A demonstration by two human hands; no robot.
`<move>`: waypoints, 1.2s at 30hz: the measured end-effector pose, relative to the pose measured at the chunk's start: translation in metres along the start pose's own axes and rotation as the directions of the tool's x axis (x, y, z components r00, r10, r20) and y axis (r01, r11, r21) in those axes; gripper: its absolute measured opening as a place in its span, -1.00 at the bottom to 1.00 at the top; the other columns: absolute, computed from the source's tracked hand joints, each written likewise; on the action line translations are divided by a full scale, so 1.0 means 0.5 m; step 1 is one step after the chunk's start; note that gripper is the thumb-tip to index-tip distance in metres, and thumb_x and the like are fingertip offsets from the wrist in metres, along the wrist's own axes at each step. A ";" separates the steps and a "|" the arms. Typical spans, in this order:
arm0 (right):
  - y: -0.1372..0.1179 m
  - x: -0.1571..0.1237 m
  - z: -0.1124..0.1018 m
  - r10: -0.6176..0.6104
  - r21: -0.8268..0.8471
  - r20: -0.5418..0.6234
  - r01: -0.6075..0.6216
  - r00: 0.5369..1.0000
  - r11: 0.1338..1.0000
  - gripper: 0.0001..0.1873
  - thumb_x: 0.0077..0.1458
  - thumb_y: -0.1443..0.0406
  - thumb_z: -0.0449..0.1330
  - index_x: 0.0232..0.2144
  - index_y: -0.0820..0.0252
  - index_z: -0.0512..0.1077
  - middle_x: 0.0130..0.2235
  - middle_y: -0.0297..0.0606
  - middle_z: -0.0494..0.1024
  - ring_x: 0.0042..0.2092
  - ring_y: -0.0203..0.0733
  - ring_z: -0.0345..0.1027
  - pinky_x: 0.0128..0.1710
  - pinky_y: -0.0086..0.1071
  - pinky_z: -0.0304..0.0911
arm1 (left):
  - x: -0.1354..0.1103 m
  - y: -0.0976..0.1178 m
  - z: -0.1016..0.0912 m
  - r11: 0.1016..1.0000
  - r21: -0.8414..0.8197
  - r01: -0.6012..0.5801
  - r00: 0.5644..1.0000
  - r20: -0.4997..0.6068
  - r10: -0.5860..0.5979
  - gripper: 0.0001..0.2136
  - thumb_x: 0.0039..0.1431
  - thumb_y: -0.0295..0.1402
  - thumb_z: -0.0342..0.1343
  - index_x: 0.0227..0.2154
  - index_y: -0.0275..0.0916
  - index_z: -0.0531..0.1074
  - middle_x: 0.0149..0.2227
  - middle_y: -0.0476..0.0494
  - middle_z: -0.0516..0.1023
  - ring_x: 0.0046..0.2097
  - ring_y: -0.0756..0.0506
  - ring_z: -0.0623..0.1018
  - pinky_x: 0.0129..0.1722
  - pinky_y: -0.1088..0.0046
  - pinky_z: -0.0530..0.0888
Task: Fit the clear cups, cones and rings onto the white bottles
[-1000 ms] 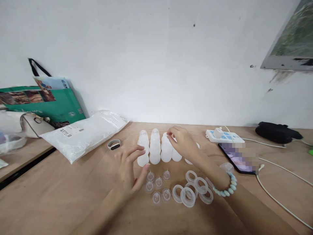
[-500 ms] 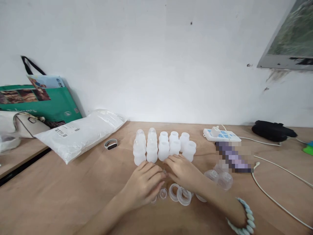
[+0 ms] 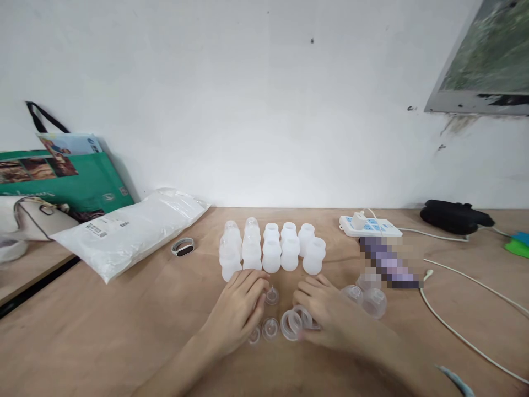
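My left hand [image 3: 242,303] is curled low over the table, its fingertips at the edge of a clear bottle nipple [image 3: 271,296], which it appears to pinch. Two more clear nipples lie near that hand, one [image 3: 270,328] in front and another [image 3: 254,335] partly under my thumb. On the right, my right hand [image 3: 320,309] bends over the translucent bottle collar rings, thumb at the near side and fingers beyond. One ring [image 3: 285,326] overlaps the tilted ring [image 3: 308,315] under my fingers. Clear dome caps [image 3: 374,303] sit just beyond my right hand.
White baby bottles [image 3: 312,259] stand in rows behind my hands; those at left wear clear caps. A wristband [image 3: 182,247] and white parcel [image 3: 136,231] lie left. A power strip [image 3: 388,227], blurred purple object [image 3: 390,262], white cable [image 3: 454,336] and black pouch [image 3: 454,216] are right.
My hands have come apart: the right one moved from the nipple back to the rings and shifted one. My left hand stays by the nipple. The view has shifted slightly.
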State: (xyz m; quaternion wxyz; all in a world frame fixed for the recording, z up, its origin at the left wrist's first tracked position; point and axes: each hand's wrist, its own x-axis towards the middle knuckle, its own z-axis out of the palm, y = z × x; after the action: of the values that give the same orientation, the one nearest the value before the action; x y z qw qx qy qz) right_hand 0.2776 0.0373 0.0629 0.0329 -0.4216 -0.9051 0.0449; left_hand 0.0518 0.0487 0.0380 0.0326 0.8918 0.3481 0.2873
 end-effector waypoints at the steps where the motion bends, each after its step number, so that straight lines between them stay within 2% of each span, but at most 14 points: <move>1: 0.000 0.008 -0.004 0.007 0.010 -0.043 -0.007 0.999 1.000 -0.78 0.05 0.25 0.37 -0.32 0.27 0.47 -0.20 -0.16 0.55 -0.15 -0.01 0.40 -0.10 -0.18 0.21 | 0.000 -0.001 -0.002 1.000 -0.005 0.009 1.000 -0.028 -0.009 -0.81 0.32 -0.51 -0.17 -0.20 -0.23 0.34 -0.10 -0.20 0.52 -0.07 -0.18 0.47 -0.10 0.25 0.40; 3: -0.001 0.026 -0.013 0.018 0.036 -0.140 -0.014 0.990 0.999 -0.79 0.09 0.31 0.34 -0.22 0.27 0.46 -0.16 -0.15 0.54 -0.14 -0.02 0.40 -0.11 -0.19 0.21 | 0.000 -0.003 -0.006 1.000 -0.015 0.023 0.996 -0.083 -0.024 -0.81 0.33 -0.51 -0.18 -0.21 -0.21 0.32 -0.13 -0.19 0.52 -0.10 -0.17 0.48 -0.13 0.27 0.40; 6: -0.006 0.060 -0.016 -0.004 0.061 -0.232 0.019 0.973 0.998 -0.69 0.10 0.35 0.34 -0.10 0.26 0.42 -0.11 -0.13 0.52 -0.08 0.01 0.38 -0.08 -0.19 0.21 | -0.002 -0.004 -0.011 1.000 -0.017 0.018 0.989 -0.150 -0.021 -0.81 0.31 -0.53 -0.19 -0.21 -0.19 0.31 -0.13 -0.19 0.52 -0.11 -0.16 0.48 -0.15 0.27 0.38; 8: -0.009 0.082 -0.006 -0.029 0.043 -0.217 0.040 0.976 0.998 -0.71 0.10 0.36 0.34 -0.12 0.25 0.42 -0.11 -0.14 0.53 -0.07 0.01 0.38 -0.08 -0.19 0.21 | -0.003 -0.004 -0.014 1.000 -0.012 0.006 0.983 -0.184 -0.008 -0.80 0.31 -0.54 -0.19 -0.21 -0.19 0.31 -0.14 -0.18 0.52 -0.12 -0.16 0.48 -0.17 0.28 0.37; 12: -0.014 0.113 0.031 -0.057 -0.037 -0.104 0.054 0.993 0.998 -0.76 0.07 0.38 0.36 -0.20 0.29 0.44 -0.16 -0.10 0.56 -0.08 0.03 0.41 -0.11 -0.19 0.22 | -0.003 -0.003 -0.015 1.000 0.001 -0.005 0.980 -0.198 0.005 -0.81 0.29 -0.54 -0.18 -0.22 -0.20 0.31 -0.19 -0.16 0.53 -0.17 -0.15 0.48 -0.20 0.29 0.36; 16: -0.008 0.116 0.046 -0.064 -0.029 -0.082 0.062 0.995 0.998 -0.70 0.00 0.31 0.42 -0.24 0.32 0.45 -0.18 -0.08 0.58 -0.10 0.07 0.42 -0.12 -0.16 0.23 | -0.002 -0.004 -0.010 1.000 0.019 0.009 0.996 -0.087 -0.007 -0.81 0.29 -0.54 -0.16 -0.24 -0.21 0.34 -0.18 -0.16 0.53 -0.15 -0.17 0.46 -0.17 0.27 0.37; 19: -0.002 0.112 0.037 -0.046 -0.003 -0.103 0.046 0.994 0.999 -0.76 0.10 0.28 0.35 -0.21 0.28 0.44 -0.15 -0.11 0.56 -0.10 0.02 0.42 -0.11 -0.17 0.22 | -0.002 -0.006 -0.004 0.998 0.039 0.045 0.997 0.061 -0.047 -0.80 0.20 -0.58 -0.12 -0.29 -0.21 0.36 -0.17 -0.16 0.52 -0.13 -0.19 0.45 -0.13 0.23 0.38; 22: -0.001 0.114 0.033 -0.031 0.014 -0.114 0.033 0.993 0.999 -0.93 0.21 0.41 0.21 -0.22 0.26 0.45 -0.15 -0.14 0.55 -0.10 -0.04 0.41 -0.10 -0.21 0.21 | -0.001 -0.007 0.000 0.995 0.053 0.085 0.978 0.186 -0.094 -0.80 0.11 -0.61 -0.08 -0.31 -0.23 0.37 -0.17 -0.18 0.52 -0.10 -0.21 0.45 -0.07 0.19 0.40; 24: -0.003 0.118 0.037 -0.028 0.019 -0.105 0.030 0.994 0.999 -0.88 0.21 0.50 0.14 -0.29 0.27 0.46 -0.19 -0.14 0.55 -0.14 -0.08 0.42 -0.13 -0.24 0.21 | -0.001 -0.007 -0.002 0.996 0.047 0.073 0.967 0.241 -0.083 -0.77 0.07 -0.62 -0.05 -0.27 -0.23 0.39 -0.13 -0.18 0.53 -0.05 -0.22 0.45 -0.01 0.16 0.38; 28: -0.004 0.114 0.047 -0.031 0.031 -0.096 0.034 0.995 0.999 -0.78 0.17 0.57 0.09 -0.36 0.27 0.46 -0.23 -0.16 0.55 -0.18 -0.11 0.40 -0.13 -0.27 0.21 | -0.001 -0.004 -0.010 1.000 0.021 -0.012 0.961 0.276 0.006 -0.68 0.09 -0.58 -0.02 -0.12 -0.18 0.43 -0.02 -0.15 0.52 0.09 -0.24 0.41 0.10 0.11 0.32; 36: 0.009 0.070 0.054 -0.034 0.071 -0.056 0.037 0.998 0.997 -0.84 0.12 0.55 0.16 -0.41 0.25 0.42 -0.31 -0.20 0.52 -0.24 -0.12 0.37 -0.18 -0.29 0.23 | -0.004 0.015 -0.011 0.990 -0.023 -0.138 0.948 0.285 0.138 -0.74 0.32 -0.31 0.05 0.03 -0.04 0.44 0.07 -0.14 0.50 0.21 -0.28 0.35 0.19 0.06 0.26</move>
State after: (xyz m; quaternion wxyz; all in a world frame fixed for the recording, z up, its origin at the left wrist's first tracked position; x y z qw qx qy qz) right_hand 0.2559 0.0653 0.0364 0.0734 -0.4051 -0.9090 0.0654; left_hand 0.0521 0.0409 0.0435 0.0637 0.9460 0.2761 0.1574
